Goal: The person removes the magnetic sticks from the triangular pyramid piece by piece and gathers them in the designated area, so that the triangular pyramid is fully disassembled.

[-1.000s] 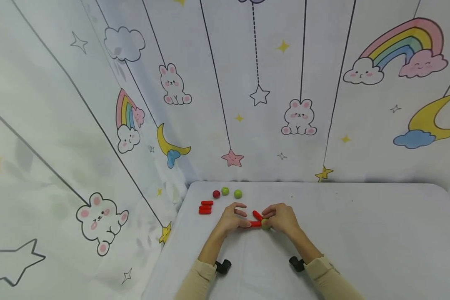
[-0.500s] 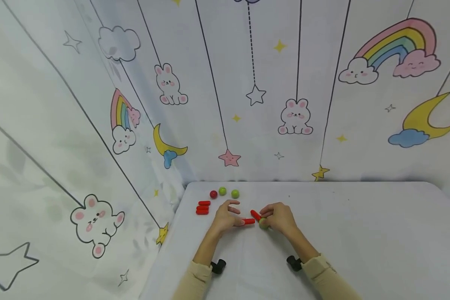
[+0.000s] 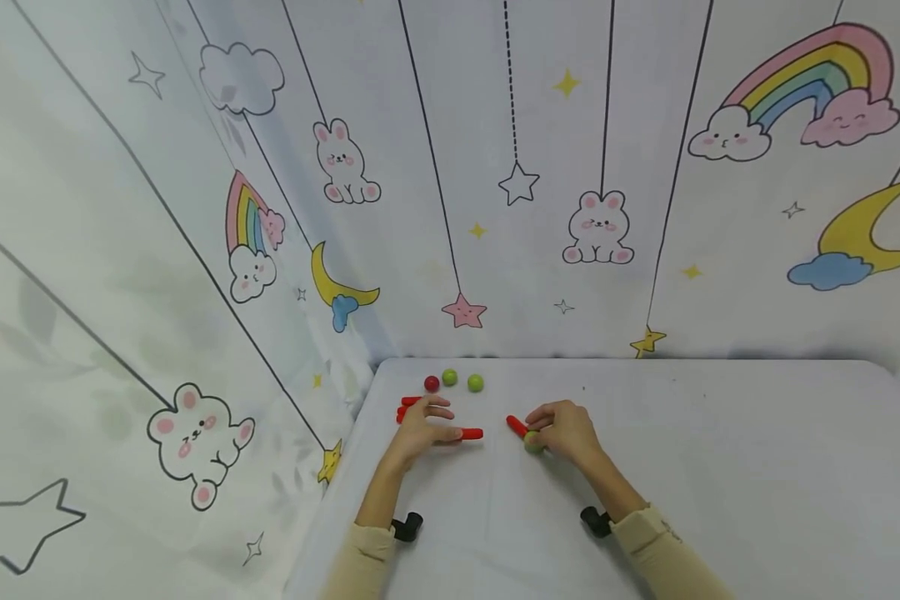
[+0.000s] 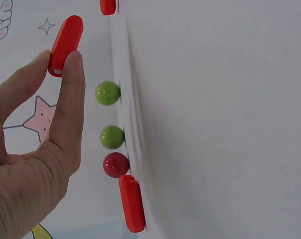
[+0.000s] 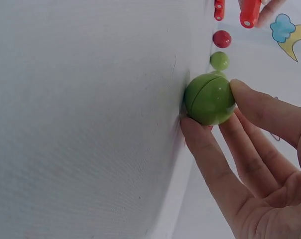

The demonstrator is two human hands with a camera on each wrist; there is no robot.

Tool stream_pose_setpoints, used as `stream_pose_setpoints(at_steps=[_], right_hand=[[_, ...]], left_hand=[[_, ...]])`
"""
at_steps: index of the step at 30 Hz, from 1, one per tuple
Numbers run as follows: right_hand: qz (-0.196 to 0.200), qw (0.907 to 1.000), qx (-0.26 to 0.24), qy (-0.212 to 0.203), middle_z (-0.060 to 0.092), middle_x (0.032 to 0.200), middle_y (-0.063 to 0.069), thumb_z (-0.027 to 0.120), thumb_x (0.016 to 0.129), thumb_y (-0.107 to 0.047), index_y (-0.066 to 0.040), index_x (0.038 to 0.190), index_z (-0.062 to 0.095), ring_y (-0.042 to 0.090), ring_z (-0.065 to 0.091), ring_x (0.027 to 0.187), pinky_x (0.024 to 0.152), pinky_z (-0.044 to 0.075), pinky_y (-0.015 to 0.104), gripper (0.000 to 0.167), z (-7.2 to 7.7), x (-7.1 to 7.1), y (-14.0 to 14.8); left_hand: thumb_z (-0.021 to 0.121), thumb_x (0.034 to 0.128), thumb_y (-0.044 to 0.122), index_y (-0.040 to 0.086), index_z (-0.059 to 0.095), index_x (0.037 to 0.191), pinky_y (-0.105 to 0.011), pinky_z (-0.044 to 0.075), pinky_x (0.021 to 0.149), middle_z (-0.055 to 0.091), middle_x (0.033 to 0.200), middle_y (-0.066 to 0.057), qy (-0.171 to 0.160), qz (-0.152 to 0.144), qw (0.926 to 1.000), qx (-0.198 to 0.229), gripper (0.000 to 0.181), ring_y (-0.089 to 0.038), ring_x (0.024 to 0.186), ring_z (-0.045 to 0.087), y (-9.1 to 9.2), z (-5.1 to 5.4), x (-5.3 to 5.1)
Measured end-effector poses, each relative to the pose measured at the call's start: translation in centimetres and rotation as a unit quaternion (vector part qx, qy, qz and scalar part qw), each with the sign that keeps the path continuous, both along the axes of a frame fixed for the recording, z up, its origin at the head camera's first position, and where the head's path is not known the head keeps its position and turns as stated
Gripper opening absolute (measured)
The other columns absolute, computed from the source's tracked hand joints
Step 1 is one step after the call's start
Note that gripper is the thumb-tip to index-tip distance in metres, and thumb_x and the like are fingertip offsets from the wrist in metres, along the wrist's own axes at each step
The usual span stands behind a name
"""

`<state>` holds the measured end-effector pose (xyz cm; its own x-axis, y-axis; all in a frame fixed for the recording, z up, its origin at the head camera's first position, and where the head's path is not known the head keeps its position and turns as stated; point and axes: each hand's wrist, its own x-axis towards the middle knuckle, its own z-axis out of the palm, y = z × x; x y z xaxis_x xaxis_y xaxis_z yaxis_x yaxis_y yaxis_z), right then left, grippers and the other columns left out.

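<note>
Between thumb and finger my left hand point(image 3: 417, 435) pinches a red stick point(image 4: 67, 45), a short rod with a pale dot on its end, held up off the table. My right hand point(image 3: 567, 433) pinches a green ball point(image 5: 210, 98) with a seam around it, low at the table surface. Another red stick point(image 3: 517, 426) lies slantwise beside that ball, mostly hidden in the right wrist view. Partly behind my left hand, several red sticks point(image 4: 132, 205) lie at the table's left side.
A red ball point(image 3: 432, 383) and two green balls point(image 3: 476, 382) rest near the back left of the white-covered table point(image 3: 690, 467). Behind the table hangs a white curtain point(image 3: 525, 275) printed with cartoon rabbits, stars and rainbows.
My left hand has moved left with its red stick, away from the green ball, and now partly covers the sticks at the left. My right hand stays at the ball.
</note>
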<state>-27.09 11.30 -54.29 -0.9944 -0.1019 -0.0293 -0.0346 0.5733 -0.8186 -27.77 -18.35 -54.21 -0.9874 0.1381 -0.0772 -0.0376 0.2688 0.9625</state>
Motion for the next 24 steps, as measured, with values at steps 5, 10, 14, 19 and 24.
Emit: stream_pose_setpoints(at_steps=[5, 10, 14, 19, 24], right_hand=[[0.000, 1.0000, -0.005, 0.000, 0.078, 0.085, -0.001, 0.089, 0.077, -0.004, -0.009, 0.099, 0.081, 0.013, 0.069, 0.077, 0.063, 0.052, 0.030, 0.024, -0.2, -0.1, 0.0], [-0.001, 0.9999, -0.010, -0.004, 0.077, 0.085, -0.001, 0.089, 0.076, -0.003, -0.010, 0.098, 0.081, 0.015, 0.069, 0.078, 0.064, 0.053, 0.031, 0.025, -0.3, -0.2, 0.0], [-0.003, 0.9999, -0.011, -0.006, 0.077, 0.086, -0.001, 0.089, 0.075, -0.003, -0.010, 0.098, 0.080, 0.014, 0.069, 0.080, 0.065, 0.053, 0.031, 0.025, -0.3, -0.2, -0.1], [-0.002, 0.9999, -0.012, 0.003, 0.077, 0.085, -0.001, 0.088, 0.075, -0.001, -0.009, 0.098, 0.080, 0.016, 0.069, 0.082, 0.065, 0.053, 0.031, 0.025, -0.3, 0.1, -0.1], [0.004, 0.9999, -0.011, 0.013, 0.078, 0.087, 0.001, 0.087, 0.075, 0.000, -0.008, 0.099, 0.080, 0.017, 0.069, 0.086, 0.068, 0.053, 0.033, 0.026, -0.1, 0.3, 0.0]], left_hand=[[0.089, 0.0814, 0.012, -0.002, 0.054, 0.137, -0.032, 0.059, 0.085, 0.068, 0.125, -0.016, 0.011, 0.018, 0.9993, -0.029, 0.067, -0.036, 0.111, 0.063, -1.7, -0.1, -0.2], [0.088, 0.0831, 0.013, 0.000, 0.055, 0.136, -0.032, 0.058, 0.087, 0.064, 0.130, -0.019, 0.008, 0.045, 0.9981, -0.041, 0.064, -0.034, 0.112, 0.062, -3.5, -0.1, -0.3], [0.089, 0.0811, 0.012, 0.001, 0.058, 0.129, -0.032, 0.056, 0.085, 0.062, 0.127, -0.019, 0.008, 0.068, 0.9964, -0.050, 0.058, -0.030, 0.106, 0.063, -4.8, -0.3, -0.5], [0.091, 0.0796, 0.013, 0.001, 0.058, 0.130, -0.034, 0.057, 0.085, 0.061, 0.127, -0.019, 0.008, 0.090, 0.9942, -0.058, 0.061, -0.031, 0.108, 0.060, -6.0, -0.3, -0.8], [0.090, 0.0810, 0.011, -0.001, 0.056, 0.134, -0.033, 0.058, 0.087, 0.059, 0.130, -0.020, -0.012, 0.111, 0.9927, -0.045, 0.064, -0.032, 0.113, 0.060, -7.1, -0.3, -0.9]])
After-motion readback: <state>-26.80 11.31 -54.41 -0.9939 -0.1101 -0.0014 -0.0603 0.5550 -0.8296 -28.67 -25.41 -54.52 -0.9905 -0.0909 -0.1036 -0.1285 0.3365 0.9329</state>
